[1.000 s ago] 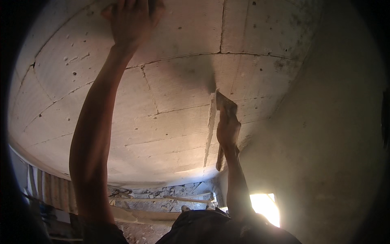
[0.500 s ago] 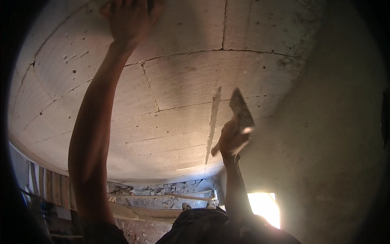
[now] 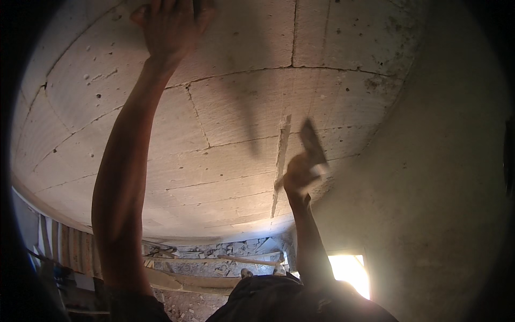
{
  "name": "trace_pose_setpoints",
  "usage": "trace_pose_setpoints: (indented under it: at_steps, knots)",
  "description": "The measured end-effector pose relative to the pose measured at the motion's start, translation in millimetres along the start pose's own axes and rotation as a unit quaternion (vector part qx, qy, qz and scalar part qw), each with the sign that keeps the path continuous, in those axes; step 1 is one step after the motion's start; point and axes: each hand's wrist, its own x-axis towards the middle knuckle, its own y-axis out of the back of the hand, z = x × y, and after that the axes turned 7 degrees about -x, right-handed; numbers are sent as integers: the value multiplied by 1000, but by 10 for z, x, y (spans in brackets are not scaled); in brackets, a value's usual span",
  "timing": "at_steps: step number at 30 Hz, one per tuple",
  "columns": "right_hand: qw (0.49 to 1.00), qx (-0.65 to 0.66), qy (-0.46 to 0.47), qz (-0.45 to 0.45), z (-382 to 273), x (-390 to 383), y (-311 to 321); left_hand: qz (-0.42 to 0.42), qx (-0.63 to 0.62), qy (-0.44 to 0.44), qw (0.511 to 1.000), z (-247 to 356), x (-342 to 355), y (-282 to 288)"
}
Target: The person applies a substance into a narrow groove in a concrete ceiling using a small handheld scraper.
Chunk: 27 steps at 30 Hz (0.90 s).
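Pale blockwork (image 3: 230,180) backs a person's raised left hand (image 3: 170,35), fingers cropped at the top edge, so any grip cannot be told. Rightward, just past a narrow rough groove (image 3: 282,158), the right hand (image 3: 300,173) clenches its fingers around a blurred flat-bladed tool (image 3: 313,142), blade upward; it looks stiff and moderately heavy, best held low, by the handle. No lettering is legible.

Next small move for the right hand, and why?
Probably bring the flat-bladed tool left to the upper end of the ragged strip on the block wall: the right hand grips the tool, its blade appears right of the strip, and the strip stops partway up. Blur hides whether the blade touches the wall.
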Motion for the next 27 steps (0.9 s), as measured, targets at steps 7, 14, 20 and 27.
trace_pose_setpoints:
  at_steps: [7, 14, 20, 27]
  knots:
    - [665, -726, 15, 176, -303, -48, -421, -27, 33, 22, 999, -34, 17, 73]
    - [720, -685, -18, 107, -214, 176, -373, 0, 10, 16, 1000, 6, -49, -9]
    - [686, -679, 186, 185, -319, 42, -611, -12, -14, 16, 1000, -19, -11, 41]
    - [750, -646, 61, 129, -381, 148, -755, -6, 32, 8, 999, 24, -15, 64]
